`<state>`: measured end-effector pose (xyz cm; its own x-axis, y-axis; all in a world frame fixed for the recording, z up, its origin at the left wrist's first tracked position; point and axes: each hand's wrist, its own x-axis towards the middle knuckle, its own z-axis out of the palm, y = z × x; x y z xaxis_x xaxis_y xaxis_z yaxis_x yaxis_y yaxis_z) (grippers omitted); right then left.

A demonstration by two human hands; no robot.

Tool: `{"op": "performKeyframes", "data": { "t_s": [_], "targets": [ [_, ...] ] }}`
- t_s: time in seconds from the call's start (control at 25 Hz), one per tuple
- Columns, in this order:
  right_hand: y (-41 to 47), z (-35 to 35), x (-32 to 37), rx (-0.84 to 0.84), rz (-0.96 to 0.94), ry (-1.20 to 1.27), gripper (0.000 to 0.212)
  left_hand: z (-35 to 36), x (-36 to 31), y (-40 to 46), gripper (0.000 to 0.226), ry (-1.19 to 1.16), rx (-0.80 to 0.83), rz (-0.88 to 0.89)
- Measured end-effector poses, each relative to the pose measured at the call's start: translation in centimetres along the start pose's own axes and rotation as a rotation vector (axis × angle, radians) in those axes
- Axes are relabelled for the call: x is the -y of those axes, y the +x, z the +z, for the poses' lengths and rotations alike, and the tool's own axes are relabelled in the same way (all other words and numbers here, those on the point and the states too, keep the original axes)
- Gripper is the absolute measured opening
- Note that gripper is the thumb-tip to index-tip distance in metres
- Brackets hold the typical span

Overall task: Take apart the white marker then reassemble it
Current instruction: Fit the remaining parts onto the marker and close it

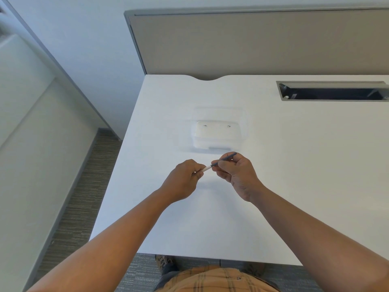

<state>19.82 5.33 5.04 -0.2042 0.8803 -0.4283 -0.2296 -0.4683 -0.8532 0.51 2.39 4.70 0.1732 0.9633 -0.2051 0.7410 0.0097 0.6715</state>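
Above the near middle of a white rectangular desk (pixel 273 186), a person is holding both bare hands close together. The left hand (pixel 185 178) is curling its fingers around a short white marker barrel (pixel 206 169), only the end of which is showing past the fingertips. The right hand (pixel 235 173) is pinching a thin dark rod-like marker part (pixel 226 159) between thumb and fingers, with the remaining fingers curled loosely underneath. The dark part is slanting up and away to the right, its far tip poking out beyond the knuckles. Its near end is meeting the white barrel's exposed end in the small gap between the two hands; whether it is seated inside or only touching cannot be told. Both pieces are being held off the desk surface.

Just beyond the hands on the desk, a clear plastic rectangular container (pixel 219 133) is sitting flat, close to the dark part's far tip but apart from it. At the desk's far right, well apart from the hands, a grey-framed rectangular cable opening (pixel 332 91) is showing a dark interior. A beige fabric partition panel (pixel 252 43) is standing along the desk's far edge. Below the desk's near edge, an orange plaid shirt (pixel 214 280) is showing.
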Motion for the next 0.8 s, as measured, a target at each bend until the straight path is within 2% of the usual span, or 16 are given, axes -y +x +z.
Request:
{"op": "performKeyframes", "data": {
  "t_s": [0.28, 0.4, 0.56, 0.8],
  "targets": [
    [-0.13, -0.17, -0.31, 0.055, -0.017, -0.090, 0.013, 0.07, -0.10, 0.09, 0.019, -0.047, -0.007, -0.011],
    [0.10, -0.32, -0.43, 0.036, -0.019, -0.108, 0.023, 0.15, -0.05, 0.10, 0.019, -0.085, -0.036, -0.016],
    [0.30, -0.62, -0.57, -0.020, -0.030, -0.091, 0.021, 0.18, -0.24, 0.17, 0.021, -0.148, -0.069, -0.031],
    [0.12, -0.37, -0.28, -0.031, -0.169, -0.111, 0.025, 0.30, -0.33, 0.36, 0.022, -0.193, -0.085, -0.043]
  ]
}}
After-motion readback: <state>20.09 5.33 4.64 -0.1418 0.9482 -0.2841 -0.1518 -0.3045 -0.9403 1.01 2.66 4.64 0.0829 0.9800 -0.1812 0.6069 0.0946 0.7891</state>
